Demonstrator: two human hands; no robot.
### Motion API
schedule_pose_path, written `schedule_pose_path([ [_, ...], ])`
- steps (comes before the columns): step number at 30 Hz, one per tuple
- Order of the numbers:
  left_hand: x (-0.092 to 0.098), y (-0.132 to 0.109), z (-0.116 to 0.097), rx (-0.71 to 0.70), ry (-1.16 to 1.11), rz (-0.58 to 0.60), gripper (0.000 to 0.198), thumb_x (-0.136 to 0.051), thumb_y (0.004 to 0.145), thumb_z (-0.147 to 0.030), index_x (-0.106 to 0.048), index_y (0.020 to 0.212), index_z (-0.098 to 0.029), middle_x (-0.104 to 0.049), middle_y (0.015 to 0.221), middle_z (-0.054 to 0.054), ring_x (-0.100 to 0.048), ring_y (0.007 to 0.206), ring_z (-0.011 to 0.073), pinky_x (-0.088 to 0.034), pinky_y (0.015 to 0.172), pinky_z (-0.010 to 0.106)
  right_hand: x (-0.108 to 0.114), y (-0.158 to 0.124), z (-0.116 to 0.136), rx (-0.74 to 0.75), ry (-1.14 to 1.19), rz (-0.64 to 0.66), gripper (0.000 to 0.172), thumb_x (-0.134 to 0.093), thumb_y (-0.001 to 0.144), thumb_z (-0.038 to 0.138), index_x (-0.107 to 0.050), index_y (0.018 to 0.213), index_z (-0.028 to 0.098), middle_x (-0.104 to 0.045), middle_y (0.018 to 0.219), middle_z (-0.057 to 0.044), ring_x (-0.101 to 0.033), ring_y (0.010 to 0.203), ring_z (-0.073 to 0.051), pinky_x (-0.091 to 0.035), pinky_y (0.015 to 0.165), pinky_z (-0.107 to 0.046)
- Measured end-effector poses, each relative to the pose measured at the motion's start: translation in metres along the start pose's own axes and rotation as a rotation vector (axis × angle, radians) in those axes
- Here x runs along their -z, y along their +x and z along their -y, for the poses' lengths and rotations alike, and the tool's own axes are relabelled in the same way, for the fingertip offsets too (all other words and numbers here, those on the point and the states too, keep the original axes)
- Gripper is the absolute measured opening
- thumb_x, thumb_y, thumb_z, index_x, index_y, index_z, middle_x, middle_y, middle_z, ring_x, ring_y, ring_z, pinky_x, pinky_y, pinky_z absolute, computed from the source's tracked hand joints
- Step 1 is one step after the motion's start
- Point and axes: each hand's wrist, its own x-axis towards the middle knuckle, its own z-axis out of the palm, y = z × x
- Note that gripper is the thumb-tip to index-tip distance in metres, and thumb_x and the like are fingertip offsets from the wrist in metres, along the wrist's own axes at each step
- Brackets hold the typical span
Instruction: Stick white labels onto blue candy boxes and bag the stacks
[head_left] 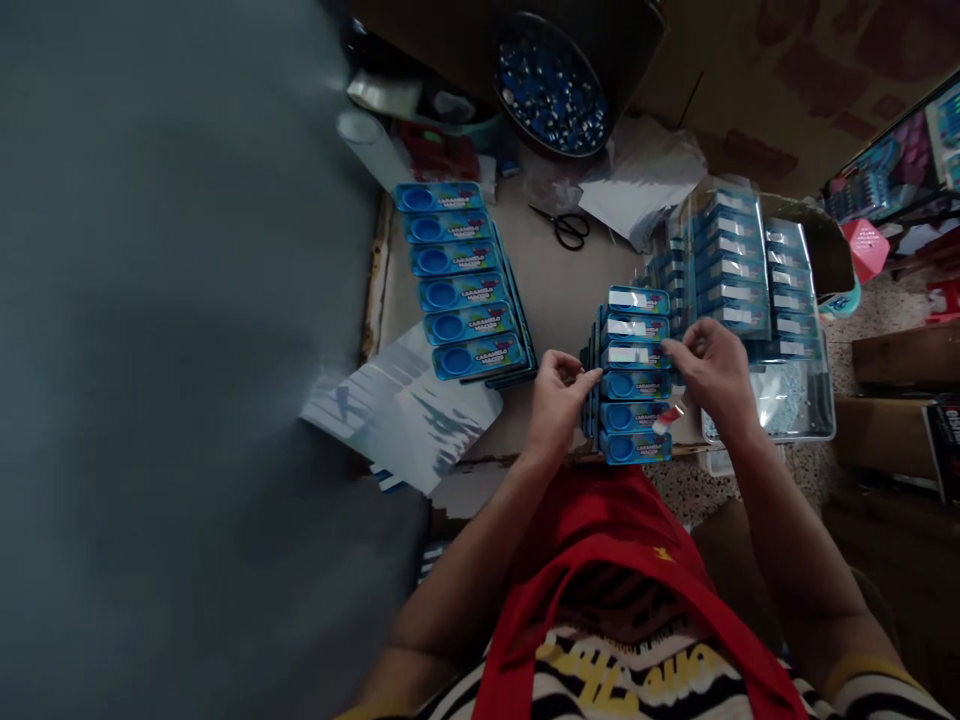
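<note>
A column of overlapping blue cards (636, 387) printed "CARAMELO MACIZO" lies in front of me, stacked in layers. White strips (628, 328) lie across the upper three cards; the lower ones show a round blue recess. At the column's left edge, level with the third and fourth cards, is my left hand (556, 400), thumb and fingers pinched together. My right hand (716, 375) is closed at the right edge by the third card, fingers curled. What either pinch holds is too small to make out. A small red-and-white piece (667, 418) shows below my right hand.
More blue cards (469, 292) overlap at left, beside shiny sheets (427, 400). Black scissors (566, 228) lie behind. At the back stands a round pan (551, 85) of small blue-and-silver pieces. Clear plastic packs (731, 265) of cards and a clear bin (817, 415) stand right.
</note>
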Motion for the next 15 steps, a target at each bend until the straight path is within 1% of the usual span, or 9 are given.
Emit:
schedule_pose_path([
  [2, 0.004, -0.024, -0.008, -0.196, 0.069, -0.145, 0.034, -0.077, 0.086, -0.042, -0.050, 0.093, -0.023, -0.052, 0.078, -0.005, -0.053, 0.069, 0.0106, -0.044, 0.067, 0.022, 0.005, -0.008, 0.009, 0.009, 0.109, -0.046, 0.036, -0.079, 0.085, 0.044, -0.051, 0.073, 0.025, -0.044, 0.053, 0.008, -0.038, 0.047, -0.009, -0.029, 0.045, -0.025],
  [3, 0.006, -0.036, -0.014, -0.276, 0.102, -0.184, 0.030, -0.075, 0.089, -0.041, -0.053, 0.098, -0.023, -0.053, 0.080, -0.004, -0.053, 0.069, 0.0107, -0.044, 0.068, 0.023, 0.006, -0.012, 0.014, 0.014, 0.171, -0.044, 0.039, -0.079, 0.086, 0.050, -0.051, 0.075, 0.026, -0.044, 0.053, 0.009, -0.037, 0.045, -0.009, -0.030, 0.043, -0.025],
  [4, 0.008, -0.048, -0.021, -0.341, 0.141, -0.182, 0.029, -0.074, 0.092, -0.042, -0.056, 0.104, -0.023, -0.054, 0.082, -0.004, -0.052, 0.067, 0.0105, -0.044, 0.067, 0.023, 0.007, -0.015, 0.019, 0.020, 0.227, -0.036, 0.042, -0.080, 0.086, 0.055, -0.050, 0.077, 0.027, -0.044, 0.053, 0.009, -0.037, 0.044, -0.009, -0.031, 0.041, -0.025],
  [5, 0.009, -0.058, -0.028, -0.390, 0.176, -0.145, 0.032, -0.076, 0.091, -0.044, -0.060, 0.110, -0.023, -0.056, 0.086, -0.003, -0.051, 0.064, 0.0100, -0.043, 0.065, 0.024, 0.007, -0.018, 0.024, 0.027, 0.271, -0.031, 0.046, -0.081, 0.085, 0.060, -0.049, 0.077, 0.027, -0.045, 0.054, 0.008, -0.037, 0.044, -0.010, -0.032, 0.040, -0.025],
  [7, 0.009, -0.070, -0.039, -0.445, 0.219, -0.008, 0.044, -0.085, 0.083, -0.046, -0.067, 0.115, -0.022, -0.061, 0.093, 0.000, -0.047, 0.060, 0.0086, -0.042, 0.061, 0.026, 0.004, -0.021, 0.034, 0.044, 0.321, -0.036, 0.052, -0.080, 0.085, 0.068, -0.047, 0.077, 0.027, -0.044, 0.055, 0.008, -0.039, 0.044, -0.010, -0.033, 0.039, -0.025],
  [8, 0.007, -0.072, -0.043, -0.450, 0.220, 0.055, 0.045, -0.089, 0.079, -0.045, -0.071, 0.113, -0.021, -0.063, 0.095, 0.000, -0.046, 0.060, 0.0084, -0.042, 0.061, 0.026, 0.002, -0.022, 0.039, 0.053, 0.330, -0.042, 0.054, -0.078, 0.085, 0.070, -0.047, 0.077, 0.027, -0.043, 0.056, 0.008, -0.040, 0.046, -0.010, -0.034, 0.039, -0.025],
  [10, 0.003, -0.071, -0.046, -0.419, 0.166, 0.116, 0.032, -0.089, 0.079, -0.042, -0.074, 0.098, -0.021, -0.065, 0.091, 0.001, -0.049, 0.062, 0.0099, -0.043, 0.063, 0.027, -0.001, -0.024, 0.046, 0.065, 0.338, -0.047, 0.055, -0.076, 0.086, 0.072, -0.046, 0.077, 0.027, -0.042, 0.058, 0.007, -0.043, 0.048, -0.010, -0.037, 0.041, -0.024],
  [12, 0.002, -0.067, -0.046, -0.350, 0.072, 0.114, 0.022, -0.082, 0.086, -0.040, -0.072, 0.083, -0.021, -0.063, 0.082, 0.000, -0.051, 0.066, 0.0120, -0.043, 0.065, 0.027, -0.003, -0.025, 0.049, 0.067, 0.355, -0.039, 0.056, -0.075, 0.087, 0.074, -0.047, 0.077, 0.026, -0.044, 0.059, 0.007, -0.046, 0.051, -0.010, -0.040, 0.044, -0.024],
  [15, 0.012, -0.061, -0.046, -0.279, 0.031, 0.110, 0.026, -0.077, 0.089, -0.041, -0.068, 0.077, -0.021, -0.059, 0.075, 0.000, -0.050, 0.067, 0.0129, -0.040, 0.064, 0.027, 0.000, -0.028, 0.042, 0.061, 0.418, 0.026, 0.056, -0.080, 0.079, 0.074, -0.051, 0.082, 0.026, -0.053, 0.061, 0.006, -0.052, 0.054, -0.011, -0.045, 0.049, -0.025],
])
